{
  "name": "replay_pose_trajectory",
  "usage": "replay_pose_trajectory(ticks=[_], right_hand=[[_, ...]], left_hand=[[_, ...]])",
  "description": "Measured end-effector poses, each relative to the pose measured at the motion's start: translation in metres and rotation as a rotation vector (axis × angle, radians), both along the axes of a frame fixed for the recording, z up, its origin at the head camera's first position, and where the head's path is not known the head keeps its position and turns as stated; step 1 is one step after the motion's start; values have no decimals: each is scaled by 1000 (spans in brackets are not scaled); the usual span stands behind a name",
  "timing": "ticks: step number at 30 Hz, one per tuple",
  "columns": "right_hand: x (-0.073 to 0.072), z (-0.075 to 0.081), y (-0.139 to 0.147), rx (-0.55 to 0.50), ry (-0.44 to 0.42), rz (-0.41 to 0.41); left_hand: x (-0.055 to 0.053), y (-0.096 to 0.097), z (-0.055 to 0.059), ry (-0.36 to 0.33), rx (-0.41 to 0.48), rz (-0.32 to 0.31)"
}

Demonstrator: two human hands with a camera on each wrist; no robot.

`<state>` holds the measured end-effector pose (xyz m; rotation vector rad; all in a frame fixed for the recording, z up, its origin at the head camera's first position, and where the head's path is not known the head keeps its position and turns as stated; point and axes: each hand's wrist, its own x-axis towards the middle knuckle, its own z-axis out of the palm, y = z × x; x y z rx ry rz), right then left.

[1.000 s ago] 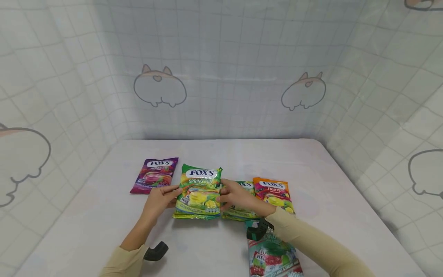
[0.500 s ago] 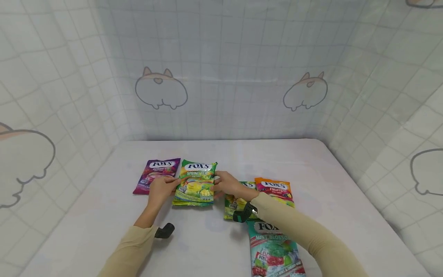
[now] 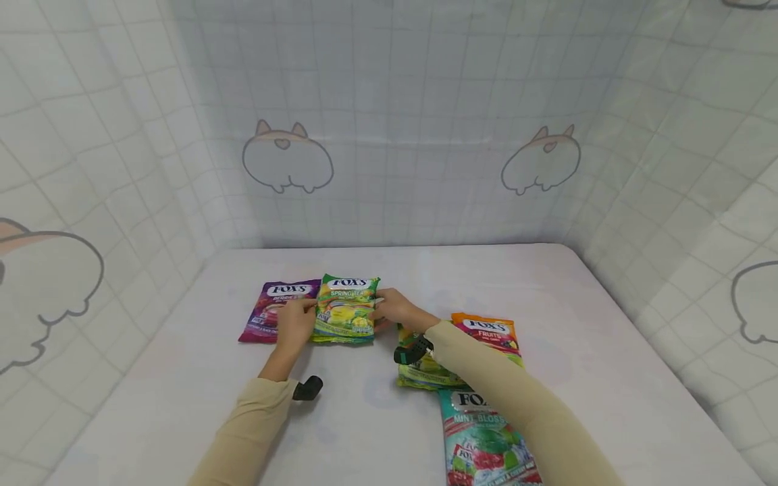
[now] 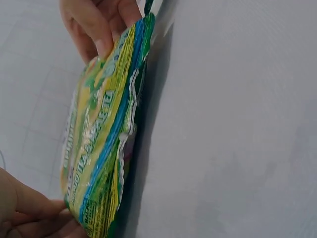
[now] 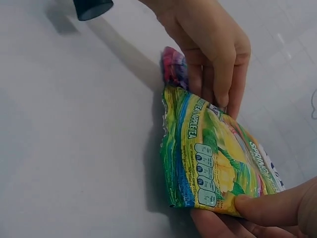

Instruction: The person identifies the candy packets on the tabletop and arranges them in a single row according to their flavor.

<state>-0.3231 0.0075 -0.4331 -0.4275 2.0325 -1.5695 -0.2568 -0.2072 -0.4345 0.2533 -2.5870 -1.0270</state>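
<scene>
A green and yellow Fox's Spring Tea candy bag (image 3: 345,314) is held by its two sides, front face up, beside the purple Berries candy bag (image 3: 264,317). My left hand (image 3: 295,324) pinches its left side and partly covers the Berries bag. On the other side my right hand (image 3: 398,308) pinches the edge, thumb on the front and fingers beneath, as the right wrist view shows. A shadow lies along the bag's lower edge; whether it touches the table is hard to tell. In the left wrist view the same candy bag (image 4: 94,134) spans between both hands.
Right of the hands lie a second green candy bag (image 3: 419,374), partly under the right sleeve, and an orange Fruits candy bag (image 3: 486,331). A teal Mint Blossom candy bag (image 3: 480,445) lies nearer on the white table (image 3: 365,418). Grid-patterned cloth walls (image 3: 389,169) surround the table.
Both hands have carried the Spring Tea bag away from me and lower, next to the Berries bag. The right forearm now covers more of the second green bag; the other bags stay put.
</scene>
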Motion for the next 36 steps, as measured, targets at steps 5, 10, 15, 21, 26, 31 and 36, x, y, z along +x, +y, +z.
replay_pose_trajectory(ticks=[5, 10, 15, 21, 26, 31, 36], right_hand=[[-5, -1, -1, 13, 5, 23], [-6, 0, -4, 21, -1, 36], [-8, -1, -8, 40, -1, 24], [-8, -1, -11, 67, -21, 11], [-4, 2, -12, 73, -20, 27], [-3, 3, -17, 77, -25, 13], [-7, -4, -24, 89, -15, 4]], left_hand=[[0, 3, 2, -15, -46, -18], [2, 7, 6, -70, -98, -29], [3, 11, 10, -149, -135, -23], [4, 15, 13, -189, -153, -35], [7, 17, 16, -182, -175, -28], [9, 17, 18, -157, -191, -7], [15, 14, 23, -113, -162, -18]])
